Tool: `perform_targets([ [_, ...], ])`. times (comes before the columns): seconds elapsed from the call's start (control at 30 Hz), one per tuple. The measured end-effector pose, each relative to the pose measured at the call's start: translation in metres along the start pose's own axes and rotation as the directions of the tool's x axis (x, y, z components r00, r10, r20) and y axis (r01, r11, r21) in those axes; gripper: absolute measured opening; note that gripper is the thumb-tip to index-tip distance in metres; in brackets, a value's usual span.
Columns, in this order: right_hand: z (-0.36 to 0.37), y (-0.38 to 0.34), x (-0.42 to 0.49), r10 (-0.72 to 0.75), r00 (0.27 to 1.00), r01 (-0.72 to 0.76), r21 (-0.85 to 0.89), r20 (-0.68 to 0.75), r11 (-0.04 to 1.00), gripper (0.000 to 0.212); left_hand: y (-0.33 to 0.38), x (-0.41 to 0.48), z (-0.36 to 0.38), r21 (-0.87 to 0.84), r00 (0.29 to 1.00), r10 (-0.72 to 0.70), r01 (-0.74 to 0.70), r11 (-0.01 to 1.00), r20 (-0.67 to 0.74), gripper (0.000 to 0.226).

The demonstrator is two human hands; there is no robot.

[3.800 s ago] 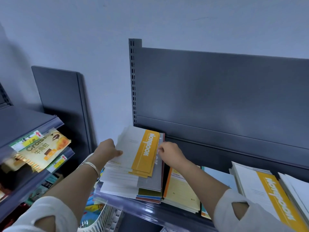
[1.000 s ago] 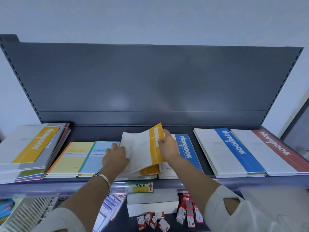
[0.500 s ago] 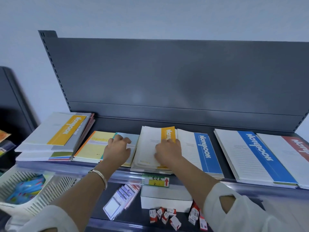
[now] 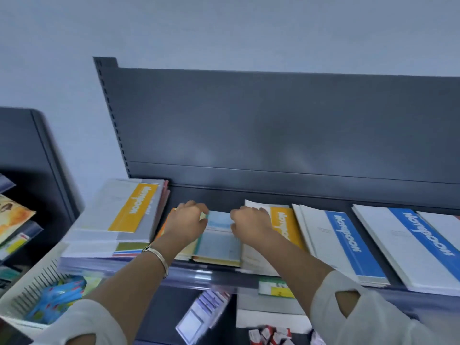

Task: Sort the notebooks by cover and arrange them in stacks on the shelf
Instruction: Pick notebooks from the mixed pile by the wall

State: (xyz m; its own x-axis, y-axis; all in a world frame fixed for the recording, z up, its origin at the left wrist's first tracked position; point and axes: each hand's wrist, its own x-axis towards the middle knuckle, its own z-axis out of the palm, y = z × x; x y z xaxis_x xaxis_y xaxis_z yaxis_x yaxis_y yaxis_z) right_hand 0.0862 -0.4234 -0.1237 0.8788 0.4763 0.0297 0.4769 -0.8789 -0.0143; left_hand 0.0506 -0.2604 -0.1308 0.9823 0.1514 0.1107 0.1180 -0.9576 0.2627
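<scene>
Now the left hand [image 4: 186, 221] and right hand [image 4: 251, 224] curl against the pale-blue paper notebook [image 4: 220, 245] on the grey metal shelf [image 4: 224, 195]; blur hides any grip.

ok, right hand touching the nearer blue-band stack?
Apart. Head view: a bare yellow band lies between right hand and blue-band stack.

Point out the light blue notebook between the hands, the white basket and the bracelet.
light blue notebook [image 4: 220, 245]: head view, middle of its cover.
white basket [image 4: 32, 290]: head view, on its slatted side wall.
bracelet [image 4: 159, 257]: head view, on the band across the left wrist.
</scene>
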Motion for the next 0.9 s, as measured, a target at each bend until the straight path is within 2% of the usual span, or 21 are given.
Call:
perform_targets([
  [0.1, -0.007, -0.054, 0.030, -0.064, 0.998, 0.064, 0.065, -0.004, 0.996, 0.026, -0.054, 0.009, -0.025, 0.011, 1.000, -0.026, 0.026, 1.000, -0.012, 0.031],
  [0.23, -0.010, -0.129, 0.067, -0.100, 0.995, 0.100, 0.219, -0.008, 0.971, 0.028, -0.142, 0.012, -0.052, 0.048, 0.991, -0.131, 0.131, 0.990, -0.018, 0.035],
  [0.4, -0.004, -0.191, 0.096, -0.116, 0.988, 0.068, 0.388, 0.102, 0.919, 0.036, -0.224, 0.012, -0.058, 0.080, 0.963, -0.267, 0.268, 0.960, -0.028, 0.055],
  [0.5, 0.005, -0.209, 0.109, -0.120, 0.968, 0.026, 0.389, 0.219, 0.921, 0.036, -0.252, 0.018, -0.053, -0.046, 0.930, -0.366, 0.368, 0.929, 0.042, 0.067],
  [0.6, 0.009, -0.222, 0.121, -0.115, 0.956, -0.008, 0.419, 0.268, 0.908, 0.043, -0.268, 0.025, -0.049, -0.238, 0.903, -0.417, 0.430, 0.871, 0.105, 0.058],
  [0.7, 0.010, -0.231, 0.131, -0.118, 0.964, -0.026, 0.528, 0.237, 0.849, 0.046, -0.278, 0.026, -0.049, -0.519, 0.874, -0.466, 0.463, 0.718, 0.136, 0.047],
  [0.73, 0.012, -0.233, 0.134, -0.119, 0.967, -0.029, 0.563, 0.224, 0.826, 0.046, -0.281, 0.026, -0.051, -0.562, 0.863, -0.488, 0.470, 0.680, 0.131, 0.044],
  [0.8, 0.013, -0.238, 0.138, -0.101, 0.975, -0.049, 0.627, 0.201, 0.778, 0.044, -0.286, 0.026, -0.054, -0.586, 0.859, -0.507, 0.450, 0.674, 0.077, 0.038],
  [0.9, 0.010, -0.245, 0.144, -0.001, 0.980, -0.142, 0.707, 0.197, 0.693, 0.039, -0.289, 0.026, -0.063, -0.645, 0.888, -0.453, 0.304, 0.701, -0.074, 0.024],
])
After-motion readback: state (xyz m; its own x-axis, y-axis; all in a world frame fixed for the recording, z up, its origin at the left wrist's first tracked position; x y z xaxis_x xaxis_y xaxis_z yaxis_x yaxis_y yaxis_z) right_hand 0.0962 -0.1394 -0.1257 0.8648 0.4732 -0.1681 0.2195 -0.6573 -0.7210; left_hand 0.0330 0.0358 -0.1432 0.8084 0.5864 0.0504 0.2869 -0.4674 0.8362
